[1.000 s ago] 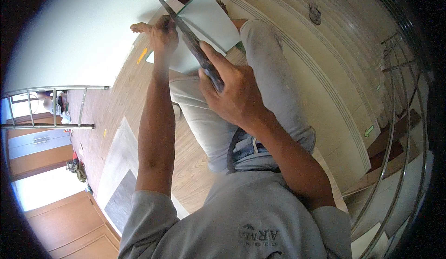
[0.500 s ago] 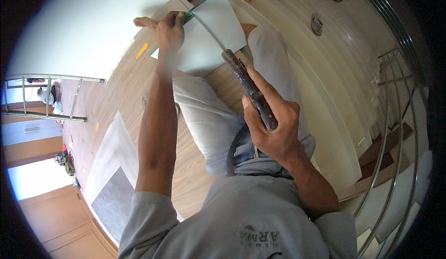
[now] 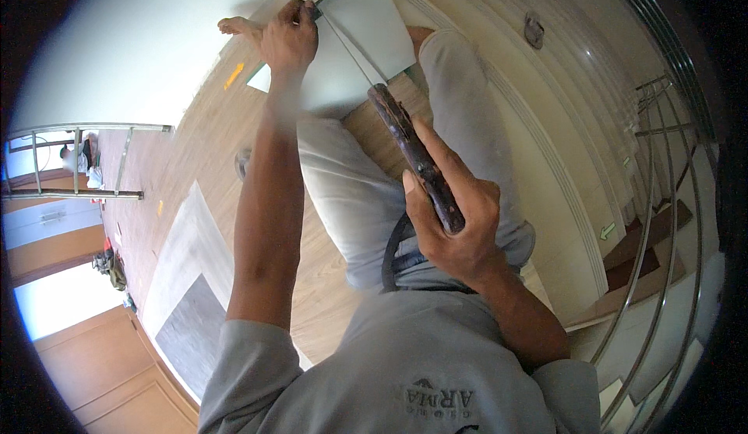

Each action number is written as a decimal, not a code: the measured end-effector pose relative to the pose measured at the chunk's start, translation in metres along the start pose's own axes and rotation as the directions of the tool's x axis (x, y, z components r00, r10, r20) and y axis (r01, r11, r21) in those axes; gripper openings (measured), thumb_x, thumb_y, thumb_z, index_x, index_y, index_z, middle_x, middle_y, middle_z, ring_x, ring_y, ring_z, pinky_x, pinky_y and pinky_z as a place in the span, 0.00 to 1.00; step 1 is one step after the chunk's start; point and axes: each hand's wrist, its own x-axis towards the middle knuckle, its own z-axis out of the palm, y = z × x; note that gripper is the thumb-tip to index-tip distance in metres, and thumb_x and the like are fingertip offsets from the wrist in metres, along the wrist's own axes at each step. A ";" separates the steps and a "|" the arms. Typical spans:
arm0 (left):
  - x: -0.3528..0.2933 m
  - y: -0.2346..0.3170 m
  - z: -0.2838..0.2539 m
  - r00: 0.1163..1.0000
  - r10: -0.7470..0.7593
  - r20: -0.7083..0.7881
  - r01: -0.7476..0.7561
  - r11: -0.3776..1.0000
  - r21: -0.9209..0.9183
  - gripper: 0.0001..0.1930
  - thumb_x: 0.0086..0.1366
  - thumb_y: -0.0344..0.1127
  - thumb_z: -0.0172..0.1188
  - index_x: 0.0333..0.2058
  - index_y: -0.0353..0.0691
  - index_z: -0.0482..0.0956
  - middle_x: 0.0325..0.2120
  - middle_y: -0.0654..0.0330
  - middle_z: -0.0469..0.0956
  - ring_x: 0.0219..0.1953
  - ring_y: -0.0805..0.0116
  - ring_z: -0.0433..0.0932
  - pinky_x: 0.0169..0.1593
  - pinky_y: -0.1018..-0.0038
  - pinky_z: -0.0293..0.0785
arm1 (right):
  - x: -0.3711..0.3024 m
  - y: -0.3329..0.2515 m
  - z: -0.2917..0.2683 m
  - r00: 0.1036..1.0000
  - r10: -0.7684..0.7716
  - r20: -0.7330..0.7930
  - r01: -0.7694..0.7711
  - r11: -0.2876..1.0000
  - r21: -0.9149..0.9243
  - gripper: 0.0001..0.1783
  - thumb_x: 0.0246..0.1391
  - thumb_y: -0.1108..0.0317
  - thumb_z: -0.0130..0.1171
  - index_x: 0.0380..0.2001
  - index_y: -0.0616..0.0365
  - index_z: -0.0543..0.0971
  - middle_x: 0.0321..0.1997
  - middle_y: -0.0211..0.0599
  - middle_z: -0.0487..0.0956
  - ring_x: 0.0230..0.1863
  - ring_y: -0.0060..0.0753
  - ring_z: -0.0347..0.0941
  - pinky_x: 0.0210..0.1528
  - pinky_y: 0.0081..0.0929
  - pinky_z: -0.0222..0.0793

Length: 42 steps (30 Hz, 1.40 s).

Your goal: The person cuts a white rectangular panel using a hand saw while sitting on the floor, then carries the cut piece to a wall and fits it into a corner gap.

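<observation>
Wearing lettered shirt [image 3: 374, 364]; gripping bladed tool [image 3: 411, 147] snugly in R hand [image 3: 467, 220]; curling L hand [image 3: 292, 40] by panel [image 3: 380, 22], hold unclear; sitting nr stairs [image 3: 541, 114]

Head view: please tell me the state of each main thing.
Long thin blade with dark handle: bare, seen edge-on.
Glossy white rectangular panel: flat, partly covered.
Left hand: curled, contents unclear.
Right hand: closed around that handle.
Silver metal ladder: standing upright.
Pale double-door cabinet: appears shut.
</observation>
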 end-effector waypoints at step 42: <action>-0.001 -0.002 0.012 0.990 0.050 -0.129 -0.027 0.984 0.175 0.18 0.72 0.52 0.56 0.47 0.51 0.89 0.56 0.13 0.66 0.70 0.13 0.15 0.70 0.30 0.10 | 0.026 -0.003 0.007 0.995 -0.080 -0.065 0.081 0.997 0.010 0.32 0.56 0.73 0.65 0.64 0.69 0.72 0.40 0.64 0.83 0.35 0.56 0.85 0.37 0.38 0.80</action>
